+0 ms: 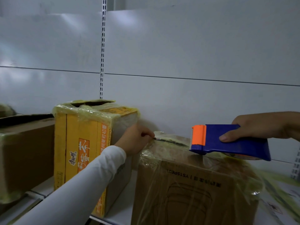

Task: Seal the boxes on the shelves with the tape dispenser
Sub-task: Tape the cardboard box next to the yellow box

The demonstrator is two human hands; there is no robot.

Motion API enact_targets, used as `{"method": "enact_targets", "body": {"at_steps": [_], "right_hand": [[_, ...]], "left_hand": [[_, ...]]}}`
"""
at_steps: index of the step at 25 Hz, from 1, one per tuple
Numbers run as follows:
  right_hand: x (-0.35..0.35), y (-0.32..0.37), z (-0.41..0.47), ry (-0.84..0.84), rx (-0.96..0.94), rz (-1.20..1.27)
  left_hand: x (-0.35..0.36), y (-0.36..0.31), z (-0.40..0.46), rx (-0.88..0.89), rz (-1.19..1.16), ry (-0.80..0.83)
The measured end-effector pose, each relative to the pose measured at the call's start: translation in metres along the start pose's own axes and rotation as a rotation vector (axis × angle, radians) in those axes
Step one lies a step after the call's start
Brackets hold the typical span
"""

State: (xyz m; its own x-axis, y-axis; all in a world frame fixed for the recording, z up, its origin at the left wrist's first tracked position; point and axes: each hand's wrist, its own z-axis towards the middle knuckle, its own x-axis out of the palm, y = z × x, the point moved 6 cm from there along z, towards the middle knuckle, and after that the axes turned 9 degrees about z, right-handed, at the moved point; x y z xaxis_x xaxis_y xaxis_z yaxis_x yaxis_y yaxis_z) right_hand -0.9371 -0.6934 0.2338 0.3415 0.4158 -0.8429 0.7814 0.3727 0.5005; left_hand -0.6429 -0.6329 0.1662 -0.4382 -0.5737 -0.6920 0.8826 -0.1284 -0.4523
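Brown box (194,184): we find it nearest, on the white shelf (123,208), wrapped in clear tape.
Left hand (136,138): fingers curled, pinching the tape end at the box's top seam.
Right hand (259,127): grips the blue tape dispenser (227,142), its orange head on the box top.
Yellow box (87,143): just left, partly behind the left sleeve.
Second brown box (24,151): far left.
Back panel (178,54): grey, behind everything.

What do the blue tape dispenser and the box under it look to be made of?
Tape dispenser: apparently moulded plastic, matte blue body with an orange front piece and a toothed edge. Brown box: corrugated cardboard by its dull tan face and printing, overlaid with glossy, wrinkled clear tape that catches the light.
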Motion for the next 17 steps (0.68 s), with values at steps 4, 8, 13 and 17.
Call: {"method": "enact_targets", "body": {"at_steps": [4, 8, 13, 17], "right_hand": [[0.002, -0.002, 0.002, 0.000, -0.013, 0.009], [0.002, 0.002, 0.002, 0.001, -0.028, 0.014], [0.005, 0.005, 0.000, 0.022, -0.033, 0.017], [0.005, 0.011, 0.006, 0.038, -0.062, 0.028]], "left_hand": [[0.007, 0.009, -0.011, -0.068, -0.105, 0.111], [0.002, -0.007, -0.008, -0.030, -0.086, 0.265], [0.031, -0.061, -0.007, 0.163, 0.214, 0.551], [0.036, -0.042, -0.008, 0.113, 0.330, 0.712]]}}
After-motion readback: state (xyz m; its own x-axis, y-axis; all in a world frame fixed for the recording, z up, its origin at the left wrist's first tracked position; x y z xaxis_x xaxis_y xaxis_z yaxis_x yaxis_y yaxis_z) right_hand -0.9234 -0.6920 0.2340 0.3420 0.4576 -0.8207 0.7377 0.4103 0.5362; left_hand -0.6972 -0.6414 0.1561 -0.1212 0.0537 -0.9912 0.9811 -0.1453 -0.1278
